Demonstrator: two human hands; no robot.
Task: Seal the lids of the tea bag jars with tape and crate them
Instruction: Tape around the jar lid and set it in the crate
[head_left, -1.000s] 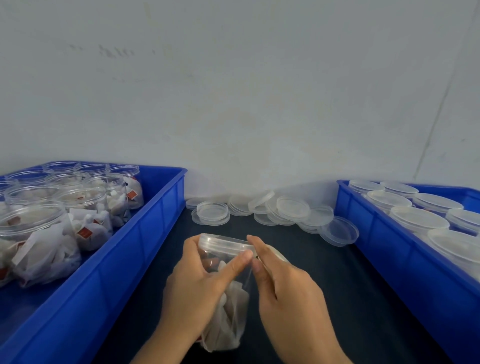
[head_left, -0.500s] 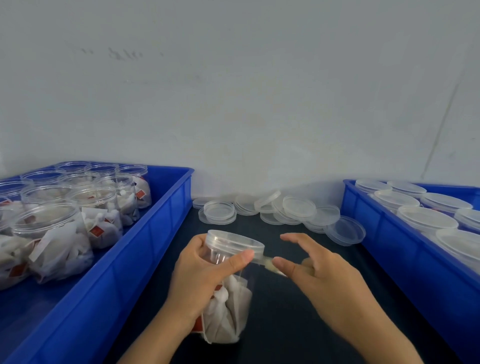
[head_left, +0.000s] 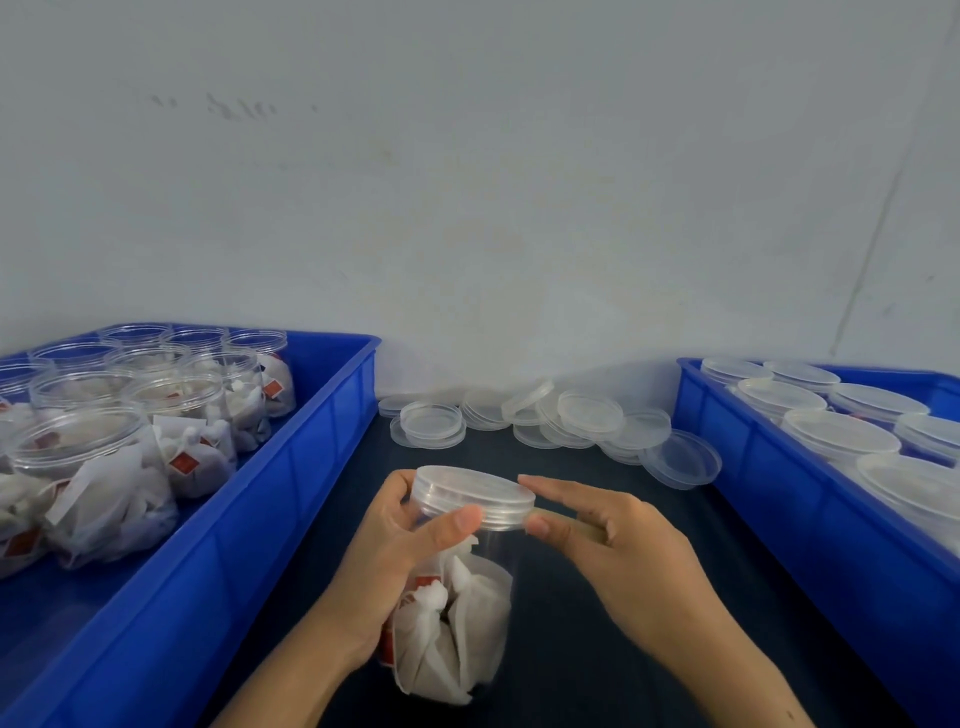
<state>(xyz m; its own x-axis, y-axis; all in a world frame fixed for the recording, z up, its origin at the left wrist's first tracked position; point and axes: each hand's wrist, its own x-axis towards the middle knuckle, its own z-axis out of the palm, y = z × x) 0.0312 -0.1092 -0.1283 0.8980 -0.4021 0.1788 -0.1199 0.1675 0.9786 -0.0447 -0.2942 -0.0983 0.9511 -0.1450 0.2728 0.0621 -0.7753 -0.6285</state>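
1. The jar in hand (head_left: 457, 587) sits low and centre on the dark worktop (head_left: 587, 649), at about 6 o'clock. Its lid (head_left: 474, 491) is on, and I judge the taping to be under way and not finished.
2. The left hand (head_left: 384, 561) grips the jar just under the lid, thumb curled across the near side.
3. The right hand (head_left: 623, 540) touches the lid's rim at 3 o'clock. Its forefinger is straight and its thumb presses a pale strip, probably tape (head_left: 566, 519), to the rim; where that strip ends I cannot tell.
4. The left crate (head_left: 291, 467), at 9 o'clock, holds filled jars without lids, so much work is left.
5. The right crate (head_left: 769, 467), at 3 o'clock, holds lidded jars; whether they are taped is not visible.
6. Loose lids (head_left: 566, 421) lie at 12 o'clock by the wall.
7. The jar's long axis runs nearly upright. The lid end tips slightly toward 12 o'clock and the base is nearest the person.
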